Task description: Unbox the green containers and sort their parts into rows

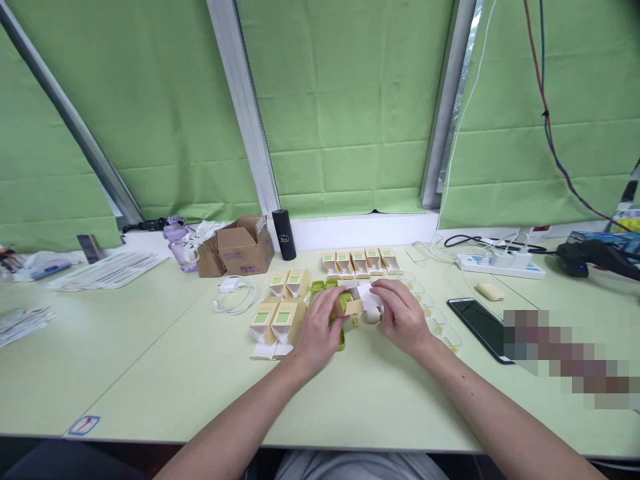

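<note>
Both my hands meet at the middle of the pale green table [150, 373]. My left hand [319, 328] curls round a small tan and green box [351, 306] from the left. My right hand [400, 313] grips the box's white open end [370, 296] from the right. A green piece [341, 341] shows under my left hand. Two tan boxes with green labels [278, 322] lie just left of my left hand, and two more [290, 283] sit behind them. A row of several similar small boxes [361, 261] stands behind my hands.
A brown carton [241, 248], a black cylinder [283, 234] and a purple bottle [176, 245] stand at the back left. A white cable [235, 295] lies left of the boxes. A black phone [477, 322], a power strip [500, 264] and clear plastic trays [435, 315] sit to the right.
</note>
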Demonstrator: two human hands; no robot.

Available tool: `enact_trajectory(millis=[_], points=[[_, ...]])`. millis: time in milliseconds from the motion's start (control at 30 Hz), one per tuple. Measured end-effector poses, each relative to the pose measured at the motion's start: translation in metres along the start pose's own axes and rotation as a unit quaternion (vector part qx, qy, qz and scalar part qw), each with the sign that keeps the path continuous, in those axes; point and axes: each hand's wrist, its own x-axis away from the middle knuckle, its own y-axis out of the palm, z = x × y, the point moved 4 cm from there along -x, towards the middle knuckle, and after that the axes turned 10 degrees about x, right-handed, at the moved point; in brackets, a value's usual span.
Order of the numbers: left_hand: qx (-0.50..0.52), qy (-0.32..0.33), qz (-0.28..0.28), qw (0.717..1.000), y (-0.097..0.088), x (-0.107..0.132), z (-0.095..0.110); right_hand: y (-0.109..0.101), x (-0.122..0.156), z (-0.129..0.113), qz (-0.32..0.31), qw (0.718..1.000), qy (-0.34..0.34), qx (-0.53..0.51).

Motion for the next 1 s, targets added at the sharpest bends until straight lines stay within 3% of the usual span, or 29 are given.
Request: enact_trajectory(millis=[267, 567, 833, 1000], points=[[0.009, -0.045, -0.005, 0.999, 0.001, 0.002, -0.007, 0.01, -0.002, -0.017, -0.104, 0.995, -0.004, 0.003], [0.012, -0.061, 0.019, 0.998, 0.0, 0.001, -0.008, 0.005, -0.005, -0.025, -0.108, 0.993, 0.021, -0.038], [0.012, -0.051, 0.014, 0.999, -0.002, 0.001, -0.001, 0.012, -0.002, -0.032, -0.13, 0.992, 0.001, 0.004], [0.003, -0.035, 0.007, 0.999, 0.0, 0.002, 0.0, 0.018, 0.002, -0.032, -0.127, 0.991, 0.029, 0.02]])
